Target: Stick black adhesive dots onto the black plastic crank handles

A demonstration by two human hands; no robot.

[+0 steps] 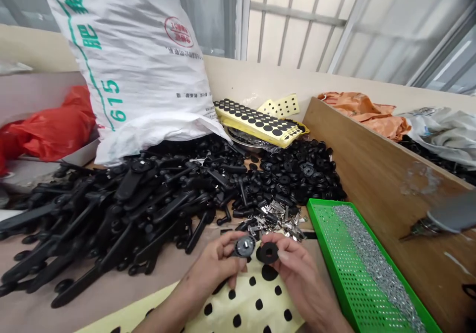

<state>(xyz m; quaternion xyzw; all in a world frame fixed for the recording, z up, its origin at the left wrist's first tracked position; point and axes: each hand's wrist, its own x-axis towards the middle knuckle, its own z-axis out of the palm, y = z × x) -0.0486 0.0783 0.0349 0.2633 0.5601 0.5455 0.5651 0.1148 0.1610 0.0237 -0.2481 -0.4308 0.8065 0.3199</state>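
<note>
— Nearest items?
— Left hand (215, 266): fingers closed around a round black part with a grey metal centre (244, 246). Right hand (297, 268): thumb and fingertips pinching a flat black round pad (268, 252). The two pieces are held just beside each other, above a pale yellow backing sheet with black dots (256, 301) on the table (92, 303).
— Next row?
— Right: green perforated plastic tray (323, 219) carrying small silver parts. Just past the hands: heap of small silver metal clips (277, 218).
— Further back?
— Left: pile of long black plastic handles (111, 214). Centre: mound of small black round pieces (297, 169). Behind: stack of yellow dotted sheets (260, 122), white woven sack with green print (130, 60), red plastic bag (48, 125).
</note>
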